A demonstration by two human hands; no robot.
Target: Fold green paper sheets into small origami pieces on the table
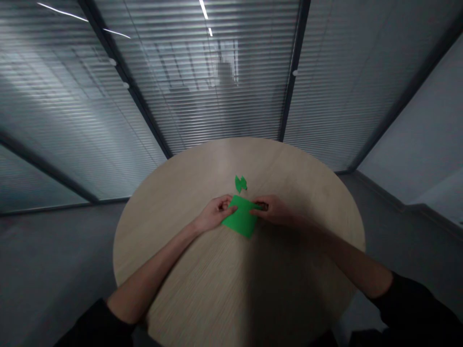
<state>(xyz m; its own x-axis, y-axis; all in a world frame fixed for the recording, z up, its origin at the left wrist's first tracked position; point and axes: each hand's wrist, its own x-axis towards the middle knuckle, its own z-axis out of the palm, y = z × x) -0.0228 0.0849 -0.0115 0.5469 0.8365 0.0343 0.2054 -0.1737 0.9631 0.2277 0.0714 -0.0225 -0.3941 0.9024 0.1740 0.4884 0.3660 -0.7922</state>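
A green square sheet of paper (240, 222) is held between my two hands over the middle of the table, turned slightly askew. My left hand (216, 213) pinches its left edge, thumb on top and fingers curled beneath. On the right edge, my right hand (274, 210) is closed with the thumb lying on the paper. A small dark green bit shows among the right fingers; I cannot tell whether it is part of the sheet. Just beyond the sheet, small green shaped pieces (238, 183) lie side by side on the tabletop.
The round wooden table (195, 284) carries the paper and pieces, with a dark shadow across its near right part. Behind it stand glass partitions with blinds (231, 115) and dark frames. A pale wall (415, 135) rises at the right, above grey floor (65, 260).
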